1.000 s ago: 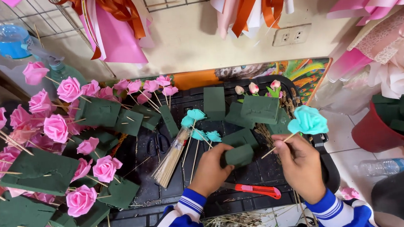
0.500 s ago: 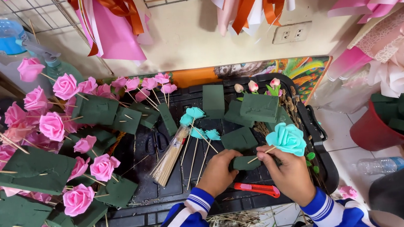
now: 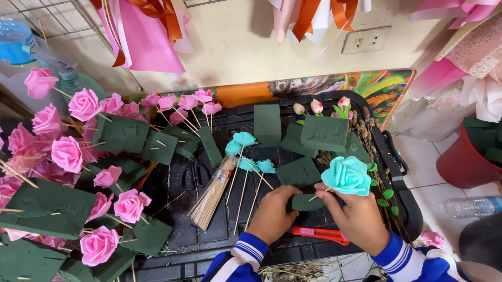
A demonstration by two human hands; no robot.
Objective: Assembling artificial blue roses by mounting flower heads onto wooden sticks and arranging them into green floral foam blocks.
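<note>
My left hand (image 3: 273, 214) is closed around a small dark green foam block (image 3: 305, 202), fingers wrapped over its left end, just below centre frame. My right hand (image 3: 355, 216) is pinched shut on the thin wooden stick of a turquoise foam rose (image 3: 347, 176); the stick tip meets the right end of the block. I can't tell whether it has gone in. The rose head sits just above my right knuckles, tilted to the upper right.

Both hands are over a black plastic tray (image 3: 408, 206). A red utility knife (image 3: 319, 234) lies on the tray just under my hands, between my wrists. A bundle of bare wooden skewers (image 3: 210, 193) lies left of my left hand, near but not touching. Three small turquoise roses on sticks (image 3: 246, 153) stand above my left hand.

More green foam blocks sit in the upper middle of the tray, one with small pink buds (image 3: 323, 106) stuck in it. The left half of the frame has pink foam roses (image 3: 67, 154) on sticks stuck into bigger green foam slabs (image 3: 47, 208). A red pot (image 3: 462, 169) full of foam pieces is at the right edge, with a clear plastic bottle (image 3: 474, 206) lying below it. A blue-topped bottle (image 3: 1, 35) is in the upper left corner.
</note>
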